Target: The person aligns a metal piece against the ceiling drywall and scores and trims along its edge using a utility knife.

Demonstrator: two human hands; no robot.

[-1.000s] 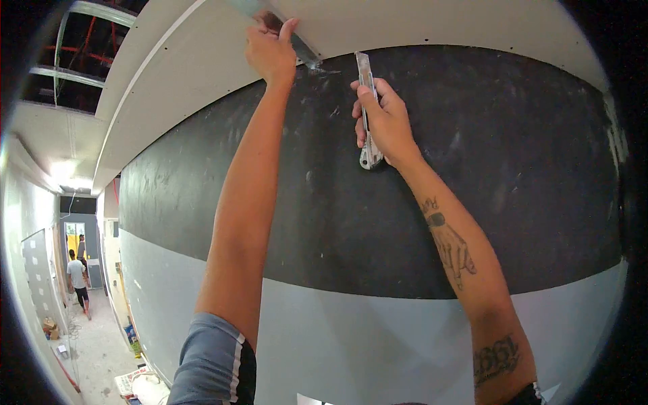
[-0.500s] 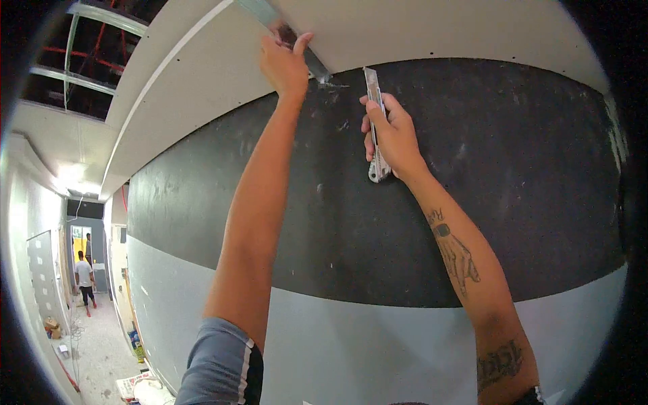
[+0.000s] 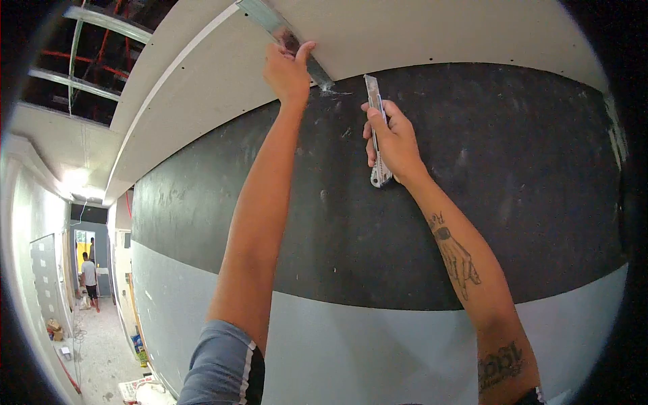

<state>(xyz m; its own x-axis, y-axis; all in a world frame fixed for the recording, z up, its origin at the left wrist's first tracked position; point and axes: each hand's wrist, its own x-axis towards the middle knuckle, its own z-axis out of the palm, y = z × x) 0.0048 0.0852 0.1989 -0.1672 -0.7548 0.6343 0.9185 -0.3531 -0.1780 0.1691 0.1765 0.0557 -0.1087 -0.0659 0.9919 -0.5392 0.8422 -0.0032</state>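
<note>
Up at the ceiling board (image 3: 418,34), my left hand (image 3: 287,77) is closed on a flat metal strip (image 3: 266,19), pressing it against the board's underside. The strip runs at a slant, and its near end meets the edge where the board joins the dark wall (image 3: 418,223). My right hand (image 3: 399,145) grips a box cutter (image 3: 372,88) in front of that wall. Its blade end points up, just below the board edge and apart from the strip. White scuffs mark the wall by the strip's end.
At upper left, metal framing (image 3: 74,84) shows in a ceiling opening. A corridor floor (image 3: 101,337) stretches away on the left, where a person (image 3: 89,277) in a light shirt stands near a doorway. A white sack (image 3: 145,391) lies low by the wall.
The view has tilted slightly, so more of the metal strip shows. Both hands keep their grips and have hardly moved. The distant person appears a little farther down the corridor.
</note>
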